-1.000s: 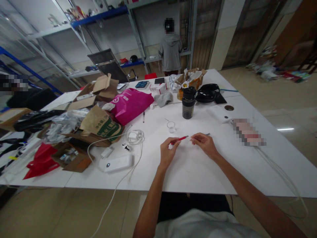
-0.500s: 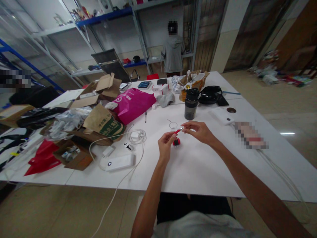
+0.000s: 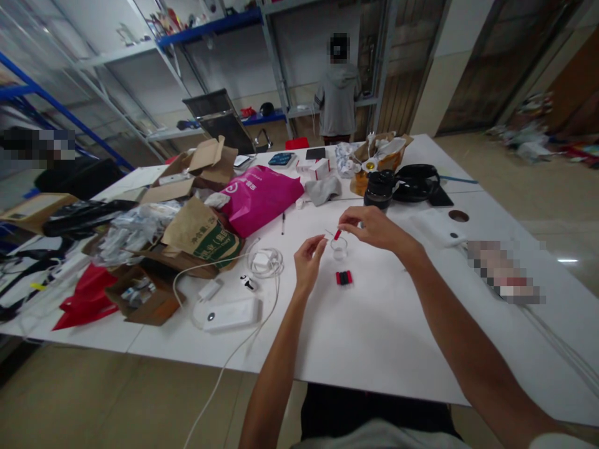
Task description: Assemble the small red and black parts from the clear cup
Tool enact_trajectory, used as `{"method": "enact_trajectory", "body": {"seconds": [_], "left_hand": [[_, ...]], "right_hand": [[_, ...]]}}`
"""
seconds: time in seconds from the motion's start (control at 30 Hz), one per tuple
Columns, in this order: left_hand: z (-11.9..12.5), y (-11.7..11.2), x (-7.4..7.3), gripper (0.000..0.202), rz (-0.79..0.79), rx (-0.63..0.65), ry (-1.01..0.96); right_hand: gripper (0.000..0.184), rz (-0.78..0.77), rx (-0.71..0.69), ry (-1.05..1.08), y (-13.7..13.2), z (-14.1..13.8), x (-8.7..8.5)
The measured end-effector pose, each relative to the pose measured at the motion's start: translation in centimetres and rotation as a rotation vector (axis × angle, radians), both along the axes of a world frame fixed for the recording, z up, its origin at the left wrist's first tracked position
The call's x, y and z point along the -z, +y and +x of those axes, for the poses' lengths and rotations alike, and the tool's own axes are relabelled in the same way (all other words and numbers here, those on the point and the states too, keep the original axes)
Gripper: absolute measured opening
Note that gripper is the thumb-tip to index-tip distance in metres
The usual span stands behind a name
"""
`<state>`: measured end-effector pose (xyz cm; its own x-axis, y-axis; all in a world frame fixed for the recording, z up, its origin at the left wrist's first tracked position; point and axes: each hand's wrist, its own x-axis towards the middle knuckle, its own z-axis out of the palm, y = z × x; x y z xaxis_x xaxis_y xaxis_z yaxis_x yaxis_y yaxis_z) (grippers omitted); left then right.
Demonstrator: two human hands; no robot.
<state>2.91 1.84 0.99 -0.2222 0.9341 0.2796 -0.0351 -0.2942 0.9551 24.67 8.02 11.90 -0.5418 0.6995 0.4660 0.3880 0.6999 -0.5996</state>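
My right hand (image 3: 369, 226) pinches a short, slim red stick (image 3: 337, 234) between thumb and fingertips. The stick points down at the mouth of a small clear cup (image 3: 339, 251) on the white table. A thin light piece (image 3: 329, 234) shows by the cup's rim; its kind is too small to tell. My left hand (image 3: 309, 259) hovers just left of the cup, thumb and forefinger slightly apart with nothing visible between them. Nearer to me lies a small red-and-black block (image 3: 344, 278), its middle black and its ends red.
Behind my right hand stands a dark bottle (image 3: 379, 190). To the left are a white power bank (image 3: 233, 314), a coiled white cable (image 3: 265, 260), a pen (image 3: 283, 223), a pink bag (image 3: 262, 196) and cardboard boxes. A phone-like object (image 3: 503, 271) lies right. Another person (image 3: 337, 100) stands beyond the table.
The red stick has passed from my left hand to my right, which now holds it over the cup. My left hand has let go. The red-and-black block is now fully visible.
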Motion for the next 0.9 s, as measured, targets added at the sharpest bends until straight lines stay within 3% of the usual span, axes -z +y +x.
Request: {"method": "enact_trajectory", "body": {"seconds": [0.27, 0.57, 0.9], "left_hand": [[-2.5, 0.4, 1.7, 0.042, -0.046, -0.209, -0.086], [-2.9, 1.1, 2.8, 0.043, -0.106, -0.203, -0.140], [-2.8, 0.7, 2.1, 0.039, -0.109, -0.152, -0.172]], "right_hand": [[0.011, 0.023, 0.000, -0.177, 1.8, -0.1, 3.2], [0.011, -0.044, 0.021, -0.443, 1.9, -0.6, 4.7], [0.014, -0.056, 0.015, -0.578, 2.4, -0.9, 5.4]]}}
